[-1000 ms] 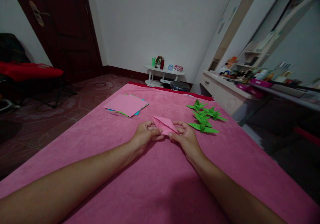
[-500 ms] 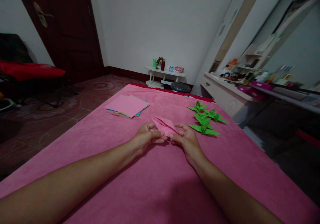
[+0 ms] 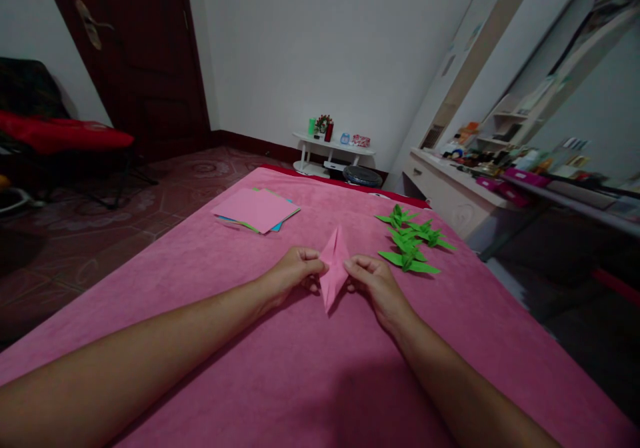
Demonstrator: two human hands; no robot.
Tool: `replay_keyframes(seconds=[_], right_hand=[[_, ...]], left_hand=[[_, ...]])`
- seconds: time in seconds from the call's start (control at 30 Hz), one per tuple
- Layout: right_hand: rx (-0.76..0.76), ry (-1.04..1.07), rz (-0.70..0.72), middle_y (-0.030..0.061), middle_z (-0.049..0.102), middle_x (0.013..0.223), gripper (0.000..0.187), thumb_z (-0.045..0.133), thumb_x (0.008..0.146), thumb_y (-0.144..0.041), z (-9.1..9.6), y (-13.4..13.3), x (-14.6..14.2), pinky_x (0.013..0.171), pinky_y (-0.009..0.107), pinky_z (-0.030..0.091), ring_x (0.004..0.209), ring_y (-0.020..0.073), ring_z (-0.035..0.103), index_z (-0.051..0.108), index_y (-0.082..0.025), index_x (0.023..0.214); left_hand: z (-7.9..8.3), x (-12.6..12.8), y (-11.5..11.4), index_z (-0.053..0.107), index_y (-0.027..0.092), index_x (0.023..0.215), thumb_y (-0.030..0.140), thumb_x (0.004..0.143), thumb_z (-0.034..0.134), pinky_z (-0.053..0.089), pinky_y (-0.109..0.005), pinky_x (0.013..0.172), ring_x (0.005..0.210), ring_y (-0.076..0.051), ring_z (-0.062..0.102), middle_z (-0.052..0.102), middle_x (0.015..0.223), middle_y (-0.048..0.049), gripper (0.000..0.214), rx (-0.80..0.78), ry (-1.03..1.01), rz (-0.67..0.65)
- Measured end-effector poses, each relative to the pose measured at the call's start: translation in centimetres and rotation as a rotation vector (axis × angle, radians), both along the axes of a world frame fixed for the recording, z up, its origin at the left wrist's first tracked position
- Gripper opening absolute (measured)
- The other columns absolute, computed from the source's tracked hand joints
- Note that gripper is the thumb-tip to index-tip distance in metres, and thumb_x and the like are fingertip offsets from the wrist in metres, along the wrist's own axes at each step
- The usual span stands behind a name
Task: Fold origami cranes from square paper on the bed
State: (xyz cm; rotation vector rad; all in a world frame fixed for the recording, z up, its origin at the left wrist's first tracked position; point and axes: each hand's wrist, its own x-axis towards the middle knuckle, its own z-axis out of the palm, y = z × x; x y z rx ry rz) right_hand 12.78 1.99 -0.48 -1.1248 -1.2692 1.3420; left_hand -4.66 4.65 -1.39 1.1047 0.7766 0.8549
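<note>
A pink folded paper [image 3: 334, 271], shaped like a long diamond with a crease down its middle, is held just over the pink cloth. Its points face away from me and toward me. My left hand [image 3: 299, 270] pinches its left corner between thumb and fingers. On the opposite corner, my right hand [image 3: 371, 277] has the same kind of pinch, thumb on top. Right of that hand lie several green folded paper shapes [image 3: 407, 260] with pointed wings. To the far left rests a stack of square paper sheets [image 3: 257, 209], pink on top, with blue and green edges showing.
The pink cloth [image 3: 240, 381] covers the surface under my arms. Beyond its far edge stands a low white table [image 3: 305, 138] with small items. A cluttered dresser [image 3: 450, 175] is at the right, a red-covered chair [image 3: 65, 135] at the left, near a dark red door [image 3: 135, 55].
The pink folded paper has turned from lying crosswise to pointing lengthwise, and its diamond shape now faces up. Both hands have shifted their pinch to its side corners.
</note>
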Motion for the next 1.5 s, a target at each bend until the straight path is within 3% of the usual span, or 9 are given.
replay_keyframes(seconds=[0.23,0.5,0.67,0.87,1.03,1.2,1.37,1.5], right_hand=[[0.118,-0.126,-0.08,-0.0032,0.05,0.047,0.029,0.068,0.07,-0.036,-0.7,0.2,0.2,0.046,0.021,0.031,0.045,0.0074,0.042,0.057,-0.014,0.054],[0.196,-0.232,-0.133,-0.0035,0.048,0.046,0.03,0.067,0.07,-0.037,-0.4,-0.3,-0.4,0.044,0.022,0.029,0.044,0.0079,0.039,0.057,-0.013,0.054],[0.204,-0.254,-0.093,-0.0045,0.045,0.047,0.03,0.067,0.07,-0.036,-0.4,-0.5,-0.6,0.043,0.021,0.027,0.044,0.0069,0.037,0.056,-0.013,0.055],[0.195,-0.125,0.007,0.0001,0.059,0.066,0.025,0.072,0.066,-0.035,0.0,-0.3,-0.7,0.053,0.022,0.04,0.058,0.0111,0.051,0.063,-0.014,0.073],[0.208,-0.141,-0.054,0.0018,0.062,0.065,0.022,0.072,0.066,-0.035,-0.1,-0.3,-0.6,0.055,0.024,0.042,0.059,0.0135,0.053,0.066,-0.014,0.071],[0.247,-0.158,-0.174,-0.0005,0.057,0.058,0.022,0.071,0.067,-0.035,-0.6,-0.2,-0.6,0.049,0.022,0.036,0.051,0.01,0.045,0.065,-0.014,0.066],[0.143,-0.032,-0.218,-0.0034,0.052,0.051,0.021,0.071,0.067,-0.034,-0.4,-0.1,-0.1,0.04,0.019,0.031,0.042,0.0067,0.04,0.062,-0.014,0.067],[0.026,-0.004,-0.166,-0.0026,0.055,0.049,0.02,0.071,0.065,-0.032,0.1,0.2,0.5,0.038,0.018,0.034,0.038,0.0073,0.045,0.062,-0.014,0.068]], left_hand=[[-0.2,0.0,-0.2,0.061,0.008,0.062,0.031,0.065,0.071,0.046,-0.022,0.055,0.05,-0.008,0.054,0.06,0.059,-0.0026,0.025,-0.02,-0.07,-0.037],[0.0,0.1,-0.5,0.065,0.007,0.065,0.032,0.062,0.075,0.039,-0.021,0.052,0.05,-0.009,0.053,0.062,0.059,-0.004,0.027,-0.014,-0.055,-0.056],[0.0,-0.1,-0.4,0.063,0.008,0.059,0.033,0.06,0.076,0.03,-0.02,0.047,0.044,-0.006,0.044,0.056,0.05,0.0001,0.028,0.023,0.006,-0.029],[-0.3,-0.4,-0.1,0.066,0.008,0.063,0.033,0.06,0.074,0.03,-0.021,0.048,0.047,-0.008,0.044,0.057,0.054,-0.0003,0.026,0.097,0.119,-0.169],[-0.3,-0.3,-0.4,0.064,0.009,0.06,0.03,0.064,0.068,0.026,-0.02,0.045,0.044,-0.006,0.037,0.05,0.049,0.0029,0.021,0.22,0.222,-0.244],[-0.1,0.0,-0.6,0.065,0.01,0.066,0.023,0.061,0.068,0.032,-0.02,0.048,0.048,-0.008,0.046,0.057,0.057,0.0006,0.014,0.191,0.179,-0.247],[0.0,-0.2,0.1,0.064,0.011,0.073,0.016,0.054,0.071,0.038,-0.02,0.052,0.054,-0.01,0.055,0.064,0.067,-0.0022,0.021,0.119,0.129,-0.152],[1.1,-1.4,1.4,0.064,0.01,0.084,0.013,0.051,0.074,0.042,-0.02,0.053,0.055,-0.011,0.058,0.066,0.069,-0.0034,0.035,0.12,0.152,0.002]])
